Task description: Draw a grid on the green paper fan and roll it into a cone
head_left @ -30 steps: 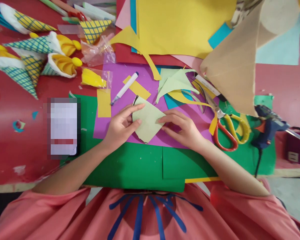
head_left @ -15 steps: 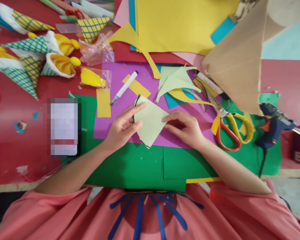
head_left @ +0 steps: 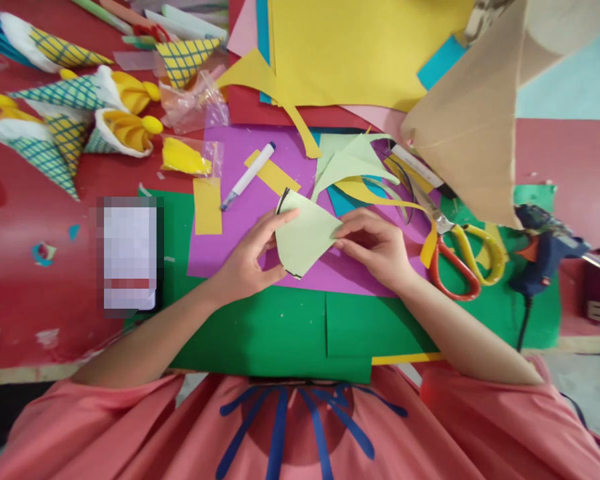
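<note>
Between my hands is a pale green paper piece [head_left: 307, 233], wedge-shaped, with a black line along its curved left edge. My left hand [head_left: 253, 257] grips that curved side, fingertips on the upper edge and thumb near the lower corner. At the narrow right tip, the thumb and fingers of my right hand [head_left: 375, 247] pinch the paper. The piece bows slightly. It is held above a purple sheet [head_left: 220, 257], with a white marker [head_left: 250, 175] lying just beyond my left hand. Scissors [head_left: 445, 223] with red and yellow handles lie right of my right hand.
Several grid-patterned cones [head_left: 55, 90] lie at upper left. Yellow sheets [head_left: 360, 53] are stacked at the back. Pale green offcuts [head_left: 353, 163] lie beyond the held piece. A glue gun [head_left: 543, 257] rests at right near a brown cone shape [head_left: 473, 127]. A blurred-out phone [head_left: 130, 257] lies left.
Both hands have shifted slightly right with the green paper. The paper has gone from flat to bowed, and my left thumb has moved down to its lower corner.
</note>
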